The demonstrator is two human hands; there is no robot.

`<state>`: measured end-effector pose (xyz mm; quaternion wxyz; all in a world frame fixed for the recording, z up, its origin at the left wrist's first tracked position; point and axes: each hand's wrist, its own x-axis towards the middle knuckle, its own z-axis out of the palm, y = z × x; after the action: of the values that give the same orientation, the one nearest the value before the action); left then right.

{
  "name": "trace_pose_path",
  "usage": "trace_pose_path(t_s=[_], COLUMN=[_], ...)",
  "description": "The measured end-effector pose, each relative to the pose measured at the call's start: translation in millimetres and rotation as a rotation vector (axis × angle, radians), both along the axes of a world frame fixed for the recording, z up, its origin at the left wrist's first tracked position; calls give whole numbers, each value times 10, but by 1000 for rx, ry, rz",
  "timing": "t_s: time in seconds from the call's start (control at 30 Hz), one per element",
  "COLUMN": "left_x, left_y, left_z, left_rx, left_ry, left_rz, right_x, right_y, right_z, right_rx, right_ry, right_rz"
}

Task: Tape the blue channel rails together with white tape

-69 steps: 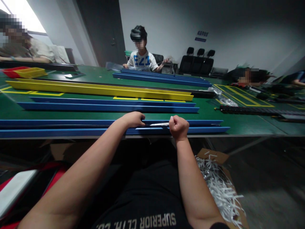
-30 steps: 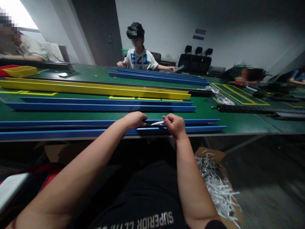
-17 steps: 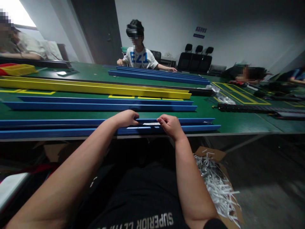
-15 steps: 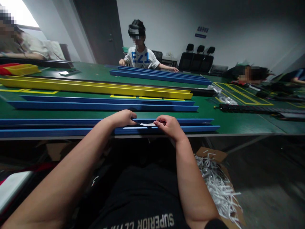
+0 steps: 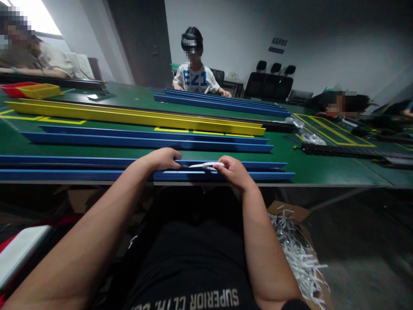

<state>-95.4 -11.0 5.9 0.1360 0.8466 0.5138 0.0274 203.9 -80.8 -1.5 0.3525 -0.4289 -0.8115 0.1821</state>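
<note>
The right hand (image 5: 235, 171) pinches one end of a thin, flat white strip (image 5: 206, 165), papery and slightly bowed. The strip lies along the near blue channel (image 5: 80, 168) — a long, straight, smooth rail at the near edge of the green table (image 5: 309, 165). The left hand (image 5: 163, 158) lies knuckles-up on the channel just left of the strip, fingers curled; whether it grips cannot be told. Near right, under the table, a cardboard box (image 5: 284, 209) holds heaped white slips (image 5: 300, 258).
</note>
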Motion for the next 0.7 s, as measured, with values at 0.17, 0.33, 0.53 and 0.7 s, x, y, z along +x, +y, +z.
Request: trace_pose_path(t_s=[0.17,0.33,0.53,0.7], left_x=[8,8,-7,-19], left_y=[-21,-29,-22,-20], left_z=[6,17,12,10], left_rx=[17,22,35,29], left_ry=[32,37,22,17], left_rz=[5,7,-4,-5], right_x=[61,84,108,164], right_y=[11,6,-1,19], right_z=[7,-2,33,14], right_rx=[-4,38,90,177], right_ry=[70,101,71,28], right_rz=[-26,-46,-105,-240])
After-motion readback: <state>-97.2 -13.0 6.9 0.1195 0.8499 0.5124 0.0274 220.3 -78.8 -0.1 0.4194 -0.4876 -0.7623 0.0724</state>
